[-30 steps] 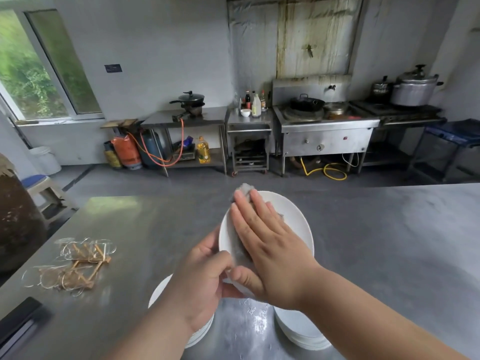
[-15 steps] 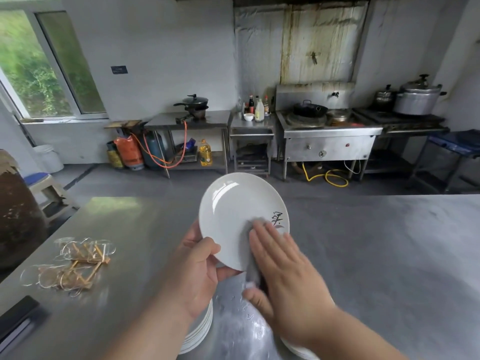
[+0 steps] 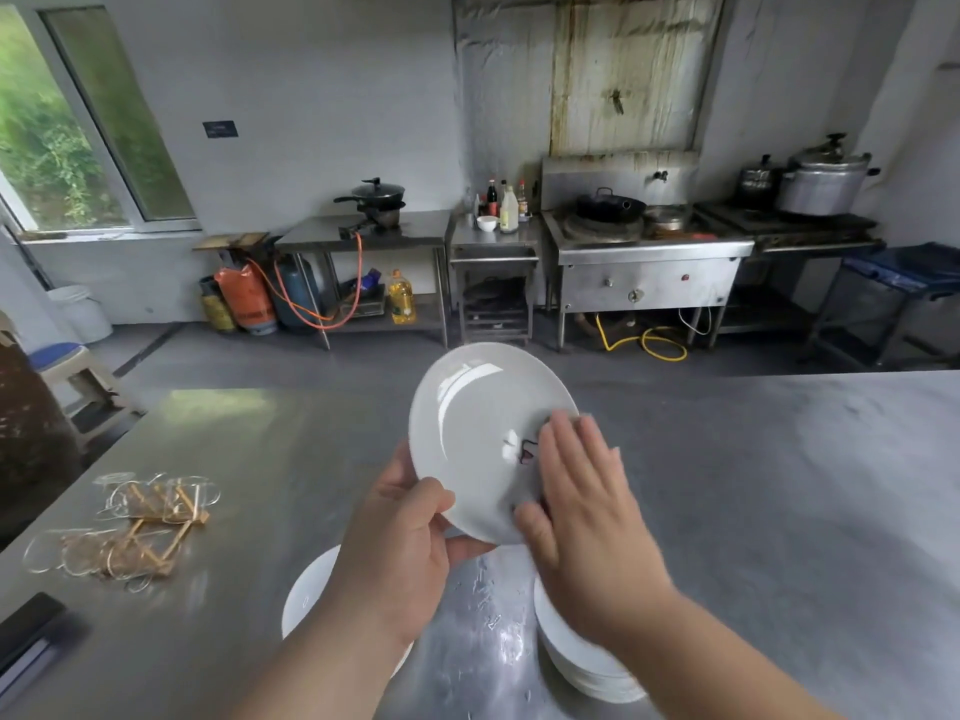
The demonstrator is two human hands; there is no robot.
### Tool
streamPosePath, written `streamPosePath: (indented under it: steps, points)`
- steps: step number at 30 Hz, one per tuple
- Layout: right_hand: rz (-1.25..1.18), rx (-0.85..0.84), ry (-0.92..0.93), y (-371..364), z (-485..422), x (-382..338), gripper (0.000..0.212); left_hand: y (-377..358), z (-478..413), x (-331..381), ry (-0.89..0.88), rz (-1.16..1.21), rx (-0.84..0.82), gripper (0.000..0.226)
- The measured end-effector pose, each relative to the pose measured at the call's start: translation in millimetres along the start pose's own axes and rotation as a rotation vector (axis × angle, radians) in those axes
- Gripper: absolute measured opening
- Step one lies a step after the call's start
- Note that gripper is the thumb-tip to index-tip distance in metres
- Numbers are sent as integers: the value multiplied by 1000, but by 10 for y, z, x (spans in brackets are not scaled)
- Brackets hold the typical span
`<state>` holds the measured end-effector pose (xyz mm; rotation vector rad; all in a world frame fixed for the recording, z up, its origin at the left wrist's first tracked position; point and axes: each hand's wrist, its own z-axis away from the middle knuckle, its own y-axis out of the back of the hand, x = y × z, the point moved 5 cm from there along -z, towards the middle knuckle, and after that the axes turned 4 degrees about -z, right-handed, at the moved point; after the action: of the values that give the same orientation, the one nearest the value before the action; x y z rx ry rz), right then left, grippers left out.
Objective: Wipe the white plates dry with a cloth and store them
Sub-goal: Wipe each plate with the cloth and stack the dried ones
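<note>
Holding a white plate [image 3: 472, 407] tilted above the steel table [image 3: 779, 485].
From the head camera, your left hand [image 3: 400, 548] grips the plate's lower rim, thumb curled over its face and fingers behind. Your right hand [image 3: 582, 517] presses flat on the plate's lower right, fingers straight and close together. On the table below sit a left stack of plates [image 3: 306, 595] and a right stack of plates [image 3: 576, 662], with water droplets between them.
</note>
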<state>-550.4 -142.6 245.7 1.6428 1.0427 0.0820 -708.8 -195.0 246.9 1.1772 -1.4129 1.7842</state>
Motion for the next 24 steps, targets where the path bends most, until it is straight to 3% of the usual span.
streamPosePath:
  steps: [3,6,11,13,15,18,20,22,24]
  points:
    - [-69,9,-40,275,-243,262,75,46,67,8,111,-155,-82,55]
    - [-92,48,108,467,-377,236,62,38,120,92,242,-324,-221,58]
    - [-75,-144,133,456,-500,119,64,56,-24,359,325,-562,-388,64]
    - [-108,-218,66,438,-529,146,36,81,-66,446,321,-577,-423,57]
    - [-202,-198,-68,428,-519,266,8,124,-82,427,310,-522,-379,48]
    - [-256,3,-244,430,-433,494,12,276,40,136,259,-347,-201,44]
    - [-287,96,-357,417,-355,605,14,265,222,-126,234,-229,-170,46]
    - [-256,52,-382,376,-330,634,14,268,292,-235,151,-275,-68,38]
    - [-201,-30,-299,354,-375,567,12,297,229,-174,47,-471,56,35]
